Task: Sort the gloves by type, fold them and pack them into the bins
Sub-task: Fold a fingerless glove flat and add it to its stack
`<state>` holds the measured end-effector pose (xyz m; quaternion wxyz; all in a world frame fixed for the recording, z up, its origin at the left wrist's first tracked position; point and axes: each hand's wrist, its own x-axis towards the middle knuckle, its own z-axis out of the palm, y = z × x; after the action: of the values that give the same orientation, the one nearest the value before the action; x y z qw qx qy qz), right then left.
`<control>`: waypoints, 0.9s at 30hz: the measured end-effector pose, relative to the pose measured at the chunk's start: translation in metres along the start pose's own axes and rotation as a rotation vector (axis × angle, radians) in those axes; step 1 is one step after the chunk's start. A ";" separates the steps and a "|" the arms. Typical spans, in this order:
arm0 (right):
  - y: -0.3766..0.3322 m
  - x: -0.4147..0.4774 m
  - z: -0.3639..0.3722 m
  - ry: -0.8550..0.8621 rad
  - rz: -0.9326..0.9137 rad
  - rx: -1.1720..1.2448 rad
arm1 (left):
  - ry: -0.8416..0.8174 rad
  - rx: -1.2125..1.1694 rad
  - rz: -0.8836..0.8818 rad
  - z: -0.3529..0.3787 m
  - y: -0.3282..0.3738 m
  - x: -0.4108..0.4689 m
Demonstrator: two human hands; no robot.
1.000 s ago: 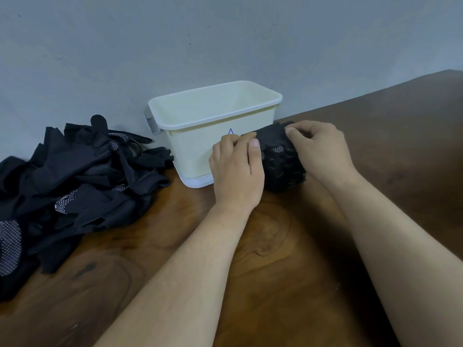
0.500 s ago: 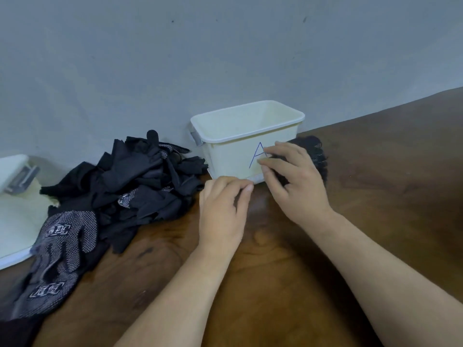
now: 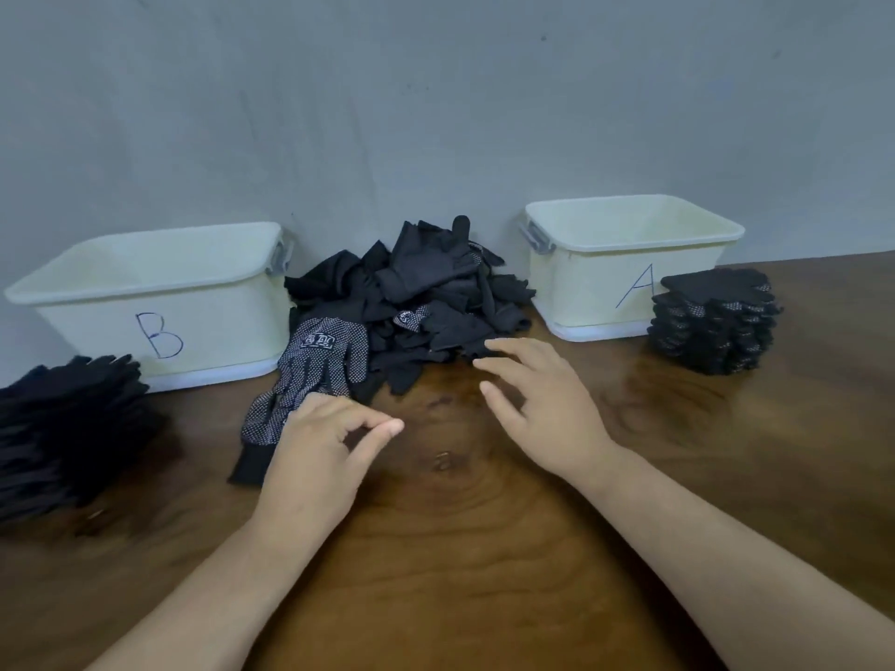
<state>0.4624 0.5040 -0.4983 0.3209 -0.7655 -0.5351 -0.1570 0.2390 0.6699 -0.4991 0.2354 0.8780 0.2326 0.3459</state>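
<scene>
Leaving the folded dotted stack [image 3: 712,322] just right of bin A [image 3: 581,293], both hands have come back to the middle of the table [image 3: 460,549], apart and holding nothing. The left hand [image 3: 319,452] sits loosely curled at the loose dotted glove [image 3: 315,370], and the right hand [image 3: 542,414] is spread at the edge of the unsorted pile [image 3: 416,293]. That glove seems next. Packing into bin A and bin B [image 3: 97,322] looks not yet begun.

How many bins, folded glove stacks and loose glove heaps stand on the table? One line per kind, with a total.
Bins: 2, bin B and bin A
Folded glove stacks: 2, left stack and right stack
Loose glove heap: 1
Total: 5
</scene>
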 end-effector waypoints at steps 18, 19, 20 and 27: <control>-0.017 0.069 0.062 0.030 0.220 -0.238 | 0.024 0.104 -0.062 0.005 -0.023 0.025; -0.013 0.069 0.061 0.015 0.271 -0.227 | 0.005 0.090 -0.058 0.007 -0.023 0.024; -0.009 0.070 0.060 0.008 0.305 -0.204 | -0.012 0.077 -0.055 0.008 -0.022 0.023; -0.012 0.069 0.056 0.197 0.277 0.094 | -0.018 0.069 -0.030 0.005 -0.018 0.020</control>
<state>0.4719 0.5929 -0.4955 0.4258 -0.7969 -0.3974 -0.1606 0.2513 0.6935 -0.5030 0.2121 0.8850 0.2555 0.3264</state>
